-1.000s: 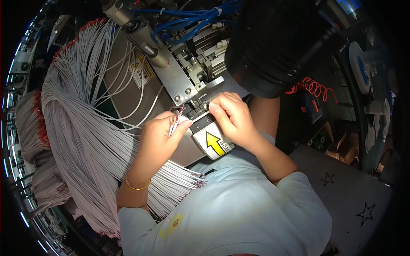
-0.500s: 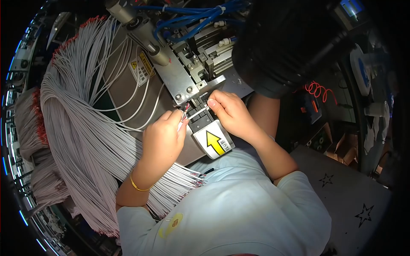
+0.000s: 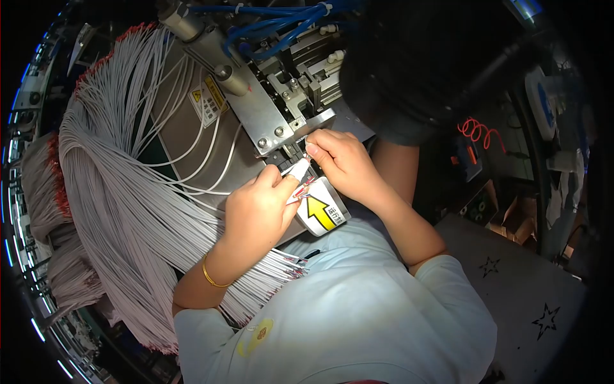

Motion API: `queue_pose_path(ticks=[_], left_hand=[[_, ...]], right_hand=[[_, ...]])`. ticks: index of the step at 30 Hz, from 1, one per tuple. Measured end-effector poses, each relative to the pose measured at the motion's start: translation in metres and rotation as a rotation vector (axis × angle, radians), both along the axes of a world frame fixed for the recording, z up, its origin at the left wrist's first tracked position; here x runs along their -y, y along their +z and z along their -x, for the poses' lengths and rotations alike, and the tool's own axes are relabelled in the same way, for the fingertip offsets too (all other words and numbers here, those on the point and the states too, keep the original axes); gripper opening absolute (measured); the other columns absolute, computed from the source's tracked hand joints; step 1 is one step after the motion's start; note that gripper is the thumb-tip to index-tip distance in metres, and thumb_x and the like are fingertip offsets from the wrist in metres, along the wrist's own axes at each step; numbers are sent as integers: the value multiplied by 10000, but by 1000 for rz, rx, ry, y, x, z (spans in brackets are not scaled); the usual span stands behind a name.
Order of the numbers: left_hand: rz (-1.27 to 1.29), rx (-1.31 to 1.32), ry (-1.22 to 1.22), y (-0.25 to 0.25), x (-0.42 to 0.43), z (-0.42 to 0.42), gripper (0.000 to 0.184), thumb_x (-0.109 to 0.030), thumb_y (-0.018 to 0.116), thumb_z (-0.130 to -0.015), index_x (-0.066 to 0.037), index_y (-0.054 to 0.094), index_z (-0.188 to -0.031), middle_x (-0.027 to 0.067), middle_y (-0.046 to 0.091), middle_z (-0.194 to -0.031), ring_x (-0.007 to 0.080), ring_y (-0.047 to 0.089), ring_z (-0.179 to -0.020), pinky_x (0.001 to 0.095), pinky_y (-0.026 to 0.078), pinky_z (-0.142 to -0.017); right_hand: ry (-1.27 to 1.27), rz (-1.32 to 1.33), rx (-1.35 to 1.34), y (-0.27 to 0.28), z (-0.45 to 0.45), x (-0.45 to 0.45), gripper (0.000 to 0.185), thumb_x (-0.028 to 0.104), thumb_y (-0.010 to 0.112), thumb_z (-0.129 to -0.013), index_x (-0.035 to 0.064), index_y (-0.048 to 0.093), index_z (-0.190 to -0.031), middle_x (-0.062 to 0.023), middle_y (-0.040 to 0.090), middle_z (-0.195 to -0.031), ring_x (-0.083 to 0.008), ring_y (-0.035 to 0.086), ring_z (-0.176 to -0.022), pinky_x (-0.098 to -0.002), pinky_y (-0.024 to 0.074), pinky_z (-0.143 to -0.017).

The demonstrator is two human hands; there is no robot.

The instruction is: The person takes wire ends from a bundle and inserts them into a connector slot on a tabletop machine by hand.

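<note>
The left hand (image 3: pixel 257 208) has its thumb and fingers closed on white cables (image 3: pixel 299 169). 1 bright white length leaves its fingertips and slants up to the right, its far end right by the thumb tip of the right hand (image 3: pixel 345 164). Below that length, more cable ends with red inner wires (image 3: pixel 304 190) poke out from the left hand, over the top of a white block (image 3: pixel 323 224) marked with a yellow arrow. The right hand is curled, thumb and forefinger drawn together beside the small metal fixture of a machine (image 3: pixel 263 121); I cannot tell whether they pinch the cable end or just touch it.

The machine's metal plate is just above the 2 hands, and blue tubes (image 3: pixel 281 32) run across behind it. Left of the hands, a big bundle of white cables (image 3: pixel 121 185) droops in a thick bend, and its lower ends pass beneath the left forearm, which wears a gold bracelet (image 3: pixel 208 275).
</note>
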State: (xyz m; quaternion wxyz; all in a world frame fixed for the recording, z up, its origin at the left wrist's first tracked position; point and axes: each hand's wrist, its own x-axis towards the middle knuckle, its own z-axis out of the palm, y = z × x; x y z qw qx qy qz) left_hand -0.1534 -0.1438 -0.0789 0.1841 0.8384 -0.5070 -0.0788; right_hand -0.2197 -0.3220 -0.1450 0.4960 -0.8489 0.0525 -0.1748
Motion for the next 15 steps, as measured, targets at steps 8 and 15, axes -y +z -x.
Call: queue_pose_path(ticks=[8, 15], left_hand=[[-32, 11, -10, 3, 2, 0, 267, -169, 738, -715, -87, 647, -953, 76, 518, -788, 254, 604, -622, 370, 490, -529], [-47, 12, -9, 4, 3, 0, 278, -185, 728, -736, -92, 658, -988, 80, 519, -788, 251, 605, -616, 375, 488, -523]], right_hand=[[-26, 38, 5, 2, 4, 1, 124, 144, 579, -903, 29, 601, -859, -118, 577, -728, -299, 569, -677, -380, 419, -642], [-57, 323, 161, 11, 2, 3, 69, 123, 615, -857, 58, 637, -866, -66, 575, -713, -248, 566, -674, -339, 397, -673]])
